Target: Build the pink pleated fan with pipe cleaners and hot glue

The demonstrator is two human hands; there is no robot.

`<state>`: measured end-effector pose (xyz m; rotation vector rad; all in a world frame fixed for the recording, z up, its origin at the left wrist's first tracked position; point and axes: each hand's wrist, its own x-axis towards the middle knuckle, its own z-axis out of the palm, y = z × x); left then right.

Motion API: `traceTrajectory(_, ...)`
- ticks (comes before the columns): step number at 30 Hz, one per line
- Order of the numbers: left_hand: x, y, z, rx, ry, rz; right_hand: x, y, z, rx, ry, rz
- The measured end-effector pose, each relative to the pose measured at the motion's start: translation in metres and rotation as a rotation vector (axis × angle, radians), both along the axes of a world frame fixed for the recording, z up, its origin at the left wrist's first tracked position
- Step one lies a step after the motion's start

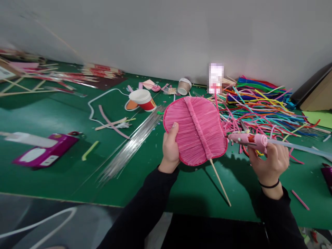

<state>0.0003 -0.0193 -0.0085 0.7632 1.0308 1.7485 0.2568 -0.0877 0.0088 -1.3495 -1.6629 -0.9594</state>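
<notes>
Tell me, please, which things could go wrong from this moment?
The tip of the glue gun is at or very near the edge of the pink fan; if hot, it might mark the fan or drip on it.

The left grip holds the fan at one side only, so it may tilt under pressure.

Loose pipe cleaners lie just behind the glue gun and might stick to stray glue.

Grey wall [129,41] behind green table [75,119]

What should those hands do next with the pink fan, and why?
Maybe give the pink glue gun a small squeeze: the right hand holds its tip close to the edge of the pink fan, and the left hand grips the opposite side.
</notes>
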Motion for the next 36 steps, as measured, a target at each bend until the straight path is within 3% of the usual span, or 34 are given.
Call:
traceTrajectory(10,0.0010,0.0011,-0.0015,0.003,-0.001,0.063,0.0018,0.0007,-0.0046,-0.033,-0.024,-0.009)
traceTrajectory(36,0.0025,-0.0008,0.0016,0.015,0.014,0.046,-0.0009,0.0011,-0.0024,-0.049,0.017,0.006)
